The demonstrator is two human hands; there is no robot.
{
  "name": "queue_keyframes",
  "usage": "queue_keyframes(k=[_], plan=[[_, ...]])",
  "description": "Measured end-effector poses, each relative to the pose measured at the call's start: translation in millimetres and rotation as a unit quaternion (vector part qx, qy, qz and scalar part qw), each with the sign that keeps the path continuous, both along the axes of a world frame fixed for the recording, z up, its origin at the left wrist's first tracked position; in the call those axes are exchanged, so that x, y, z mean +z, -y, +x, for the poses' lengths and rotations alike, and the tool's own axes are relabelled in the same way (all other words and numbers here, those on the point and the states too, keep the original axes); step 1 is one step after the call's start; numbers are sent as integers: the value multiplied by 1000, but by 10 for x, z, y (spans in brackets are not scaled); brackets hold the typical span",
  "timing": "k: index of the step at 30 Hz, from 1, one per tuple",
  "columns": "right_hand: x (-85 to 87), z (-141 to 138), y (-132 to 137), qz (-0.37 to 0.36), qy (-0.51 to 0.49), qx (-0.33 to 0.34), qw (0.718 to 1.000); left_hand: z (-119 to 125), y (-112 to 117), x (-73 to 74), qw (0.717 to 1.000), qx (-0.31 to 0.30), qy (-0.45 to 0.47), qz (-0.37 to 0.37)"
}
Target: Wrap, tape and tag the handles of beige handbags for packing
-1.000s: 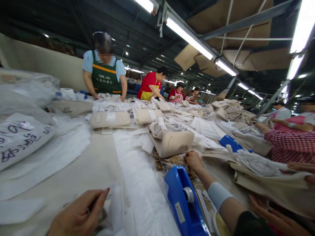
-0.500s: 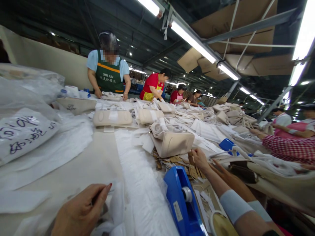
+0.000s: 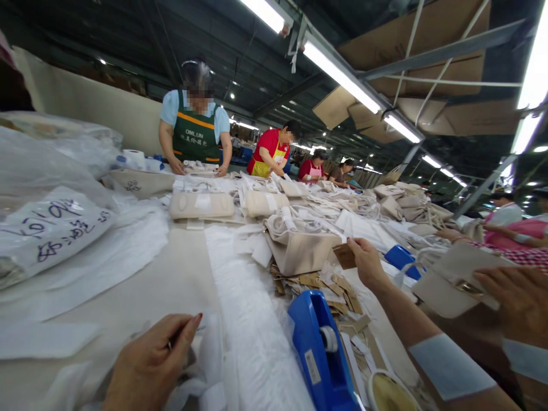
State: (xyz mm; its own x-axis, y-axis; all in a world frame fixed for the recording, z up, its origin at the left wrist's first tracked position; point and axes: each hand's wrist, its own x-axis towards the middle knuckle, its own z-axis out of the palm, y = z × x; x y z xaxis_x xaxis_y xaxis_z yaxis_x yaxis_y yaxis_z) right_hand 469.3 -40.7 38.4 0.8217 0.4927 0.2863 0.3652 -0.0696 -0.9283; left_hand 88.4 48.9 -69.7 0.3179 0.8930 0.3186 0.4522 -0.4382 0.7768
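My left hand (image 3: 149,365) lies at the bottom left on the beige table (image 3: 171,285), fingers pinched together on crumpled white tissue paper (image 3: 209,359). My right hand is out of view. Right beside the tissue stands a blue tape dispenser (image 3: 319,348). Both banded arms at the right belong to a co-worker next to me. One of that person's hands (image 3: 368,262) holds a brown card tag (image 3: 343,255) above a heap of brown tags (image 3: 329,285). The other hand (image 3: 514,297) holds a beige pouch (image 3: 449,274).
Beige bags (image 3: 299,251) and white wrapping cover the table's middle and far end. Plastic sacks with handwriting (image 3: 51,228) lie at the left. A person in a green apron (image 3: 194,134) and several other workers stand along the table. A second blue dispenser (image 3: 400,257) sits at the right.
The co-worker's hand has lifted a brown tag off the heap and the other hand has raised a beige pouch. My left hand has stayed on the tissue.
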Motion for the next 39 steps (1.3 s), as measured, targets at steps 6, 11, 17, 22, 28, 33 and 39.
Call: queue_keyframes(k=[6,11,17,22,28,33,39], plan=[[231,-738,-101,27,-67,139,988,45,118,169,991,-31,110,-69],[196,-1455,-143,-1,-162,280,946,73,149,294,969,-136,174,-115],[62,-2023,-190,-39,-206,413,887,98,192,354,952,-176,187,-167],[-10,-2106,-192,-48,-183,451,872,119,202,319,934,-221,185,-210],[30,-2110,-170,-49,-169,431,885,98,219,371,909,-255,189,-272],[37,-2159,-160,-44,-183,429,884,134,245,350,917,-256,147,-268],[-56,-2129,-187,-6,-98,398,912,192,208,237,953,-186,177,-161]])
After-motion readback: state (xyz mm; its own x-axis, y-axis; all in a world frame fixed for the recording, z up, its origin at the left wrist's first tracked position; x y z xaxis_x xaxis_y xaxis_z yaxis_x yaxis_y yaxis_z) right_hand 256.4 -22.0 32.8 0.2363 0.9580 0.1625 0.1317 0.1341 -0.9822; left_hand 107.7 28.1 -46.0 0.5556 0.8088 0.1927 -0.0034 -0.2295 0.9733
